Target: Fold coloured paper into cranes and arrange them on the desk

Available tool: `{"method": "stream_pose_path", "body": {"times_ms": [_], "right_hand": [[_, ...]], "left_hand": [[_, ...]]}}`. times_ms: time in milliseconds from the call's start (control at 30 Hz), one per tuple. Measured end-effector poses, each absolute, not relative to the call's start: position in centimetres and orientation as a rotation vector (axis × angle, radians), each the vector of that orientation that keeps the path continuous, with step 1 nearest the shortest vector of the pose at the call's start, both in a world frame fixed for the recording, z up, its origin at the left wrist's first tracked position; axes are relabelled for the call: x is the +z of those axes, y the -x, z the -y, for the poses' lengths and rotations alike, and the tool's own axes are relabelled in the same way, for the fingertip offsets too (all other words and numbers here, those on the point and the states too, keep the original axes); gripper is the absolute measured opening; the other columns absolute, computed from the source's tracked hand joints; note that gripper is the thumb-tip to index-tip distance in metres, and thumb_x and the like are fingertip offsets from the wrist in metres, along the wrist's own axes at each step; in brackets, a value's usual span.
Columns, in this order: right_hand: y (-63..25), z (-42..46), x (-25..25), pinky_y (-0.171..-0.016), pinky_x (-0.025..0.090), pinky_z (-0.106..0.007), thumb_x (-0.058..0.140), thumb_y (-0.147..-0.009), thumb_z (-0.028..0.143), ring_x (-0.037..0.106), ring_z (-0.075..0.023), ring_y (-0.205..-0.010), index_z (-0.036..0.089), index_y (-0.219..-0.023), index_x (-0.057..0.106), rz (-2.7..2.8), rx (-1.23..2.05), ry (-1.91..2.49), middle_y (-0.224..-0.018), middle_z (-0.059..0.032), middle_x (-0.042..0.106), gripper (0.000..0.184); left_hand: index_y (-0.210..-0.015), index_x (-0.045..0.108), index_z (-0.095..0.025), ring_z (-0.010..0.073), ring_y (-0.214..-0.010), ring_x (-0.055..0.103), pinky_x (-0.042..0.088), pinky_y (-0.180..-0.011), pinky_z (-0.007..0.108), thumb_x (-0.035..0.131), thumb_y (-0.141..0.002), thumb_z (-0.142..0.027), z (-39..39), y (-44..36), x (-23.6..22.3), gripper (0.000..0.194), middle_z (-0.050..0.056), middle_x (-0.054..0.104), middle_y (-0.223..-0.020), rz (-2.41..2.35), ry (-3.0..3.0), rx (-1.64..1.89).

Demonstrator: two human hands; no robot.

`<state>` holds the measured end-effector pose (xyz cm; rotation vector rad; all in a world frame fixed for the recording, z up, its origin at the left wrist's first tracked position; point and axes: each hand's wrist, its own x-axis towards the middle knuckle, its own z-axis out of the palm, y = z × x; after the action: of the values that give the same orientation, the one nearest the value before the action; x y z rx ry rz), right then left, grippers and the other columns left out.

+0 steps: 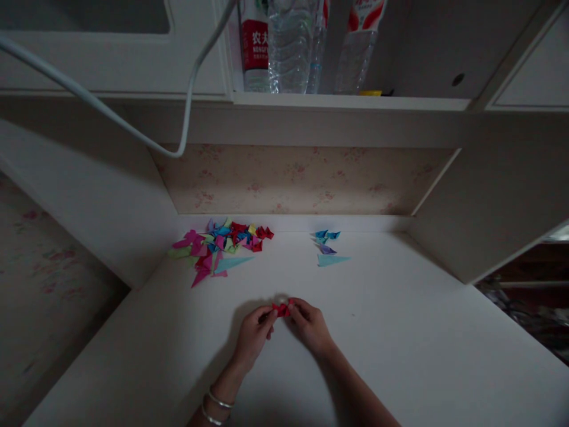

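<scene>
A small red folded paper piece (283, 309) is held just above the white desk, stretched between both hands. My left hand (254, 333) pinches its left end between thumb and fingers. At the right end, my right hand (312, 326) grips it in the same way. The fingertips partly cover the paper, so its exact folded shape is hard to make out. Beyond my hands, to the left, lies a heap of colourful folded papers (233, 237). Farther right are a few blue folded papers (326, 235), a purple one (328, 249) and a light blue pointed one (333, 260).
The white desk (400, 332) runs back to a flowered wall panel (306, 181), with side panels left and right. Above is a shelf (355, 103) holding several plastic bottles (291, 47). A white cable (133, 131) hangs across the upper left.
</scene>
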<state>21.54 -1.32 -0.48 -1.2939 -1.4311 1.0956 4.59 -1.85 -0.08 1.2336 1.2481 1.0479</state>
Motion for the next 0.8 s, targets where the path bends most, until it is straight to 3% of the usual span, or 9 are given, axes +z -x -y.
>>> {"method": "stream_pose_path", "body": {"times_ms": [167,800], "right_hand": [[-21.54,1.54,0.07,-0.057,0.037,-0.024,0.047,-0.090,0.048,0.051,-0.0142,-0.061,0.019,-0.076,0.066,1.502,1.037,1.292,-0.065,-0.0001,0.060,0.038],[-21.63,1.51,-0.52,-0.053,0.036,-0.023,0.042,-0.092,0.051,0.048,-0.0140,-0.057,0.019,-0.076,0.063,1.484,1.022,1.294,-0.062,-0.0002,0.055,0.041]], "left_hand": [[-0.088,0.069,-0.013,0.0108,-0.048,0.043,0.031,-0.046,0.021,0.060,-0.075,-0.058,1.83,-4.67,-0.38,0.048,-0.003,0.049,-0.052,-1.261,-1.202,1.072],[-0.095,0.070,-0.012,0.0107,-0.049,0.045,0.033,-0.045,0.021,0.064,-0.073,-0.056,1.78,-4.70,-0.09,0.050,-0.002,0.052,-0.053,-1.288,-1.177,1.055]]}}
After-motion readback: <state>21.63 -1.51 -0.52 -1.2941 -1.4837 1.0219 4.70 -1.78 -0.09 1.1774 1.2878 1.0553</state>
